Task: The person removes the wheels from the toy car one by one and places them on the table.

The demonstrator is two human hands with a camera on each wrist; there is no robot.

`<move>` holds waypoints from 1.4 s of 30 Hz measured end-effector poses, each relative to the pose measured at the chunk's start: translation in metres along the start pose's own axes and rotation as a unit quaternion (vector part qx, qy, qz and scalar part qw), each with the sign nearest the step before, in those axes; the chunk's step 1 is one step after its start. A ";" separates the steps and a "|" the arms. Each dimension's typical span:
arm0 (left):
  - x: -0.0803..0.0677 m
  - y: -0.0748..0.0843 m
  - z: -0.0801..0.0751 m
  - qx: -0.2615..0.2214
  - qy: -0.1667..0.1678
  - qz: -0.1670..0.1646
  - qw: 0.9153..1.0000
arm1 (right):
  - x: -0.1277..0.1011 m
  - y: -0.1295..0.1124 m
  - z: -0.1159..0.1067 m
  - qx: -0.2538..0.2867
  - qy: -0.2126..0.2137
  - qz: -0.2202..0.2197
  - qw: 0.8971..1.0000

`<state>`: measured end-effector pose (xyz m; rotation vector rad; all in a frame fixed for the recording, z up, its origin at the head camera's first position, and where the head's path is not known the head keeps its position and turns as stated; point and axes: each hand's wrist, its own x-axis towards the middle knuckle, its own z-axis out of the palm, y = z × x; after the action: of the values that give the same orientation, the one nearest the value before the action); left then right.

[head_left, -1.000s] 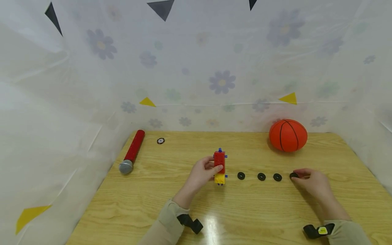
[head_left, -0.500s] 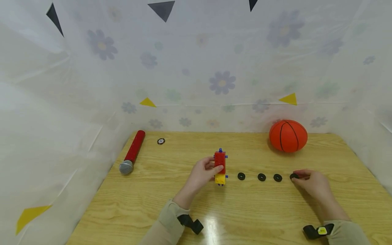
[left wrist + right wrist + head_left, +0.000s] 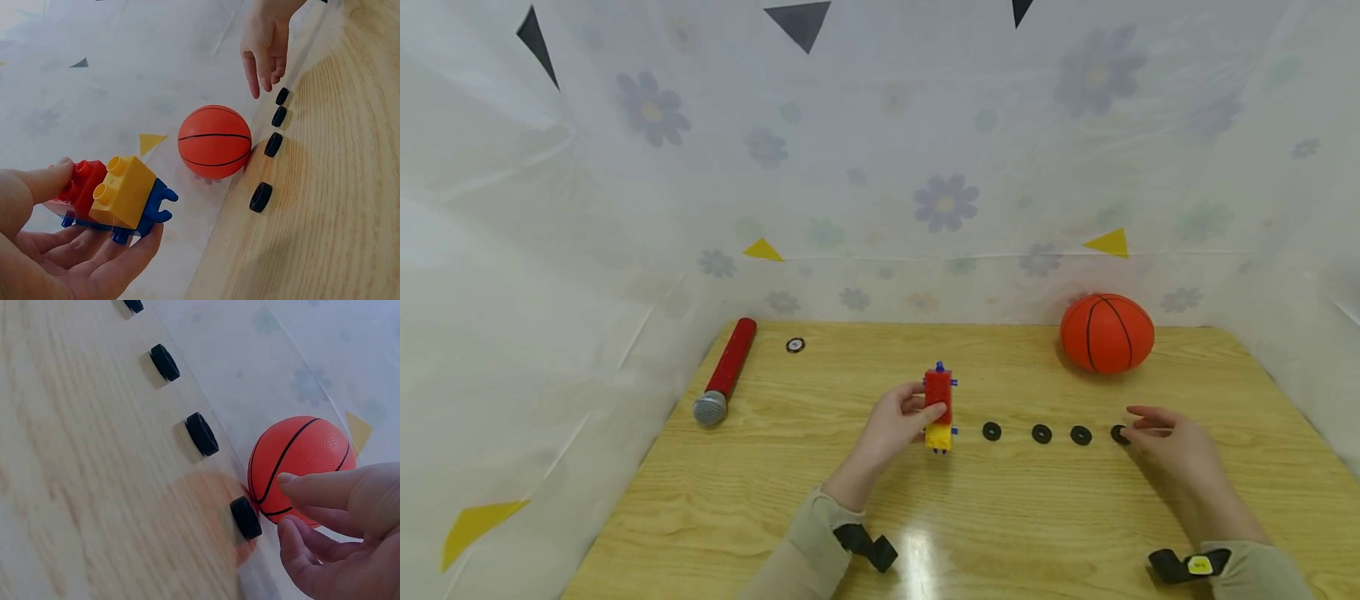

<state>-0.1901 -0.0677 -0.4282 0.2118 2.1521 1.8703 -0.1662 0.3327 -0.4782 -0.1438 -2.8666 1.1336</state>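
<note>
My left hand (image 3: 889, 427) holds a toy brick car (image 3: 937, 437) above the table, thumb across its top and fingers beneath. Red and yellow blocks (image 3: 125, 190) sit on a blue base with short side pegs and a forked hook (image 3: 161, 203). Several small black toy wheels lie flat in a row to the right of the car, from the nearest wheel (image 3: 992, 432) to the farthest wheel (image 3: 1117, 434). Beside that last one is my right hand (image 3: 1183, 454); in the right wrist view its thumb and fingers are apart, holding nothing, clear of the black wheel (image 3: 246, 518).
An orange basketball-patterned ball (image 3: 1107, 333) rests at the back right. A red microphone (image 3: 730, 362) lies along the left edge, with a round black-and-white chip (image 3: 795, 345) near it. Behind the wooden table (image 3: 760, 500) hangs a pale flowered sheet (image 3: 880, 167).
My right hand has let go of the rightmost wheel and drawn slightly right, its fingers spreading. The wheel stays on the table. My left hand and the car keep their place.
</note>
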 end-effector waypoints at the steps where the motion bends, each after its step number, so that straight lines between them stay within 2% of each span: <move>1: 0.000 0.001 0.000 -0.001 0.000 0.000 1.000 | -0.001 -0.002 -0.001 0.014 0.000 -0.001 1.000; 8: 0.000 0.003 -0.001 0.000 -0.004 0.001 1.000 | -0.003 -0.019 -0.007 0.118 -0.003 -0.013 0.993; 15: -0.002 0.005 -0.002 -0.005 -0.014 0.002 1.000 | -0.005 -0.037 -0.007 0.171 -0.025 -0.024 0.985; 18: -0.003 0.005 -0.003 -0.005 -0.017 0.002 1.000 | -0.006 -0.043 -0.004 0.225 -0.033 -0.052 0.972; 22: -0.004 0.005 -0.004 -0.001 -0.019 0.001 1.000 | -0.008 -0.047 0.003 0.320 -0.049 -0.089 0.942; 25: -0.004 0.005 -0.005 0.004 -0.024 -0.001 1.000 | -0.010 -0.051 0.007 0.364 -0.057 -0.107 0.924; 28: -0.004 0.006 -0.005 0.008 -0.031 -0.007 0.999 | -0.012 -0.057 0.009 0.368 -0.058 -0.118 0.920; 34: -0.005 0.006 -0.004 0.007 -0.070 -0.025 0.997 | -0.016 -0.072 0.016 0.351 -0.074 -0.131 0.924; 42: -0.006 0.003 -0.001 0.035 -0.110 -0.024 0.993 | -0.020 -0.086 0.027 0.355 -0.107 -0.146 0.917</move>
<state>-0.1845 -0.0700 -0.4248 0.3599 2.0562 1.6608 -0.1542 0.2496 -0.4392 0.4477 -2.3008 2.1023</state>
